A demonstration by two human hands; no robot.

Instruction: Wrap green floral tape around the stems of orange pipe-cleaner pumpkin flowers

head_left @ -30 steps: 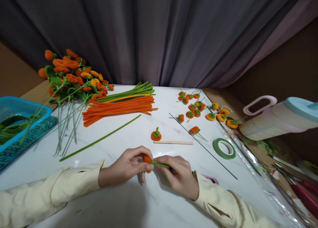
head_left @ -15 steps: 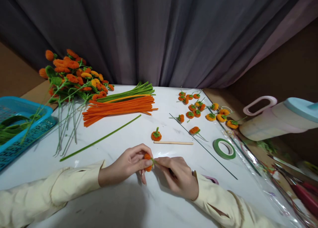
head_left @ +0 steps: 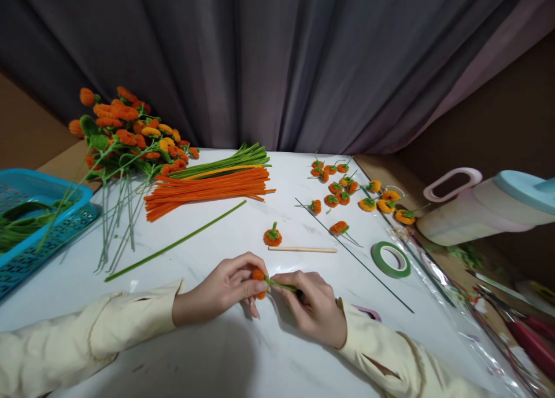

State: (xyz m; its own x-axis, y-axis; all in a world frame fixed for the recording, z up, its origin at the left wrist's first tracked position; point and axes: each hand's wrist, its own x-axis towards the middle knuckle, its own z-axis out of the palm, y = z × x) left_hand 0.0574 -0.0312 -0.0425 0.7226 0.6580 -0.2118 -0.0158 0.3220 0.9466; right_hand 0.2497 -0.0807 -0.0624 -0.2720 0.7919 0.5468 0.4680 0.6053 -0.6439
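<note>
My left hand [head_left: 221, 291] pinches a small orange pipe-cleaner pumpkin [head_left: 259, 282] between thumb and fingers, just above the white table [head_left: 243, 357]. My right hand [head_left: 314, 308] is closed on the green stem [head_left: 281, 285] that sticks out of the pumpkin to the right. Both hands meet near the table's front edge. Just beyond them lie a finished pumpkin [head_left: 273, 236] and a thin wooden stick [head_left: 302, 249].
Orange pipe cleaners [head_left: 208, 191] and green ones [head_left: 229, 158] lie at the back, with a bunch of stemmed pumpkins [head_left: 125, 132] to the left. A blue basket [head_left: 30, 218], a green tape roll [head_left: 391, 259], several loose pumpkins [head_left: 347, 190], a long wire [head_left: 353, 256] and a jug [head_left: 485, 207] surround the hands.
My right hand's fingers have shifted slightly along the green stem, which again shows to the right of the pumpkin. My left hand keeps its grip in the same place.
</note>
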